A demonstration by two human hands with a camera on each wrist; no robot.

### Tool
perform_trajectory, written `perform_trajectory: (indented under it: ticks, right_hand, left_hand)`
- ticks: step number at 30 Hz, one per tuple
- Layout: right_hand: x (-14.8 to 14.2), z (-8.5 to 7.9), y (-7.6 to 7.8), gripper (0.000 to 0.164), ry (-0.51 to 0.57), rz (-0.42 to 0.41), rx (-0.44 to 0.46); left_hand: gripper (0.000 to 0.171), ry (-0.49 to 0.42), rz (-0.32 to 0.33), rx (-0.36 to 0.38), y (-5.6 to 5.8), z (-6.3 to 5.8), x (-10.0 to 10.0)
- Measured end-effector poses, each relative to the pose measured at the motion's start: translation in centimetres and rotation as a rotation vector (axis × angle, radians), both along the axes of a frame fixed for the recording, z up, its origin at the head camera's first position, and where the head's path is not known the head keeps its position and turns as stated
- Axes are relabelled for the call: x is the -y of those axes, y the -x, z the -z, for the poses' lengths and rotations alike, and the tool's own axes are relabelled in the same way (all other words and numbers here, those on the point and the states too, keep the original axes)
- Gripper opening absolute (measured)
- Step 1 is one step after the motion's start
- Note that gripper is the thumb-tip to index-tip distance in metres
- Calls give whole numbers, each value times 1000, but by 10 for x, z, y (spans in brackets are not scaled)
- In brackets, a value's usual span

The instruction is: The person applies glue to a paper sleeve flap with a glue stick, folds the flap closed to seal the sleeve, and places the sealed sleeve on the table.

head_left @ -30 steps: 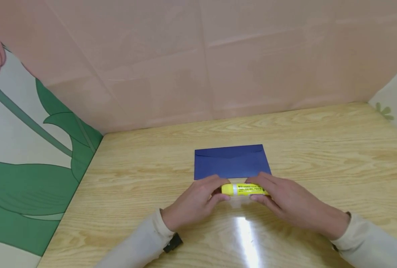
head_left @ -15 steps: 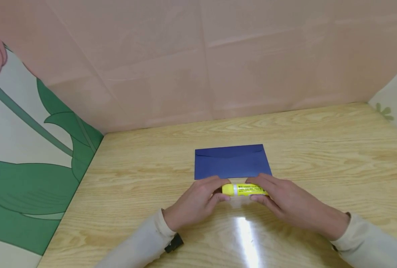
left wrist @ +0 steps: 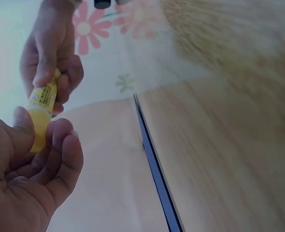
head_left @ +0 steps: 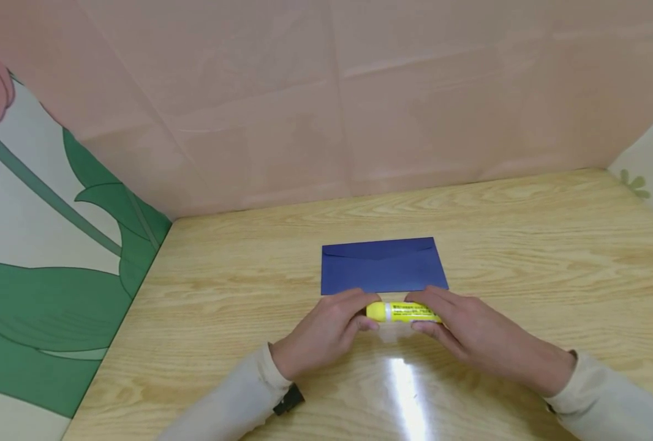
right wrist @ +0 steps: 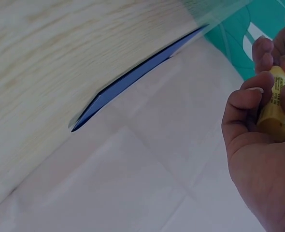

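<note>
A yellow glue stick (head_left: 406, 312) with dark print and a pale band near its left end lies level between the two hands. The left hand (head_left: 321, 335) pinches its plain yellow end; thumb and curled fingers show on it in the left wrist view. The right hand (head_left: 486, 334) grips the printed end between thumb and fingers, which hide that tip. Just beyond the hands, a dark blue envelope (head_left: 384, 272) rests flat on the table, flap side up and flap edge away from the person. In the right wrist view the glue stick (right wrist: 278, 92) runs between both hands.
The light wood-grain table (head_left: 222, 263) extends around the envelope. Behind it rises a pinkish creased sheet (head_left: 326, 110). A panel with green leaves (head_left: 40, 306) borders the left side, a pale one the right. A small black piece (head_left: 289, 400) sits under the left cuff.
Both hands and the glue stick stay in nearly the same place. The whole head view has shifted very slightly. The envelope lies as before.
</note>
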State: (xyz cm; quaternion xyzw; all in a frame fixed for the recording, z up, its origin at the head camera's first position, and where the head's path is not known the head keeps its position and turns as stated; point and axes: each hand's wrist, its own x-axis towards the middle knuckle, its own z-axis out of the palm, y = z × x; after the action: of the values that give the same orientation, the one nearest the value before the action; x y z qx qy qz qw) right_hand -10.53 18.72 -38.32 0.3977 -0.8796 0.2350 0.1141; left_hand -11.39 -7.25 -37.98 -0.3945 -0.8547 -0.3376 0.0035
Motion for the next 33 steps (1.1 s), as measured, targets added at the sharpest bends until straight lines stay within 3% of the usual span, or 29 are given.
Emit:
perform_trajectory:
  ticks: [11,22,33]
  right_hand:
    - [1,0,0,30,-9,1,-17]
    - [0,1,-1,30,-15,-6,-38]
    - [1,2,-1,29,-4,-28,-60]
  left_hand:
    - [25,-14,11,24,1,1,1]
    - [22,-7,13,-26,-1,3,-2]
    - [22,31,3,-21,-3,2,-4]
